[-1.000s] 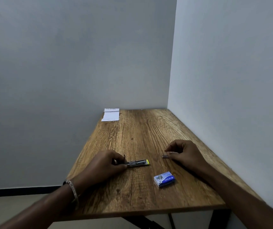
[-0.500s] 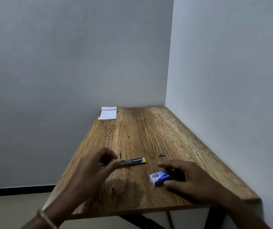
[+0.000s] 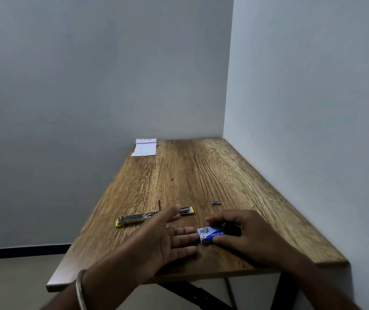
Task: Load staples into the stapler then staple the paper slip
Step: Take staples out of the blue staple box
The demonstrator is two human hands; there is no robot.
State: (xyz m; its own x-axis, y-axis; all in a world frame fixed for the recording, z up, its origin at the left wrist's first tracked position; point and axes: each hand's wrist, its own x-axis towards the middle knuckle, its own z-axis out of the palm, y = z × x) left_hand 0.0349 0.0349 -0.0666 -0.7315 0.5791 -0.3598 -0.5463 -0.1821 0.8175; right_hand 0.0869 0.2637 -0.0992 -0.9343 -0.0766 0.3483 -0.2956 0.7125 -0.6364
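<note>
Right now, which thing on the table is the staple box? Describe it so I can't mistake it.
Start at the wooden table and come to its near edge, right of centre. There the right hand holds a small blue box with white print, with the left hand open beside it. It is the only blue item; the stapler to its left is long, metallic and yellow-tipped.

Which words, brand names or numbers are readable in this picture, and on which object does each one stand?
Nothing can be read with certainty.
Blue staple box: white brand lettering, upside down and blurred.
Paper slip: dark printed lines at top and bottom, too small.
Stapler: no text visible.
</note>
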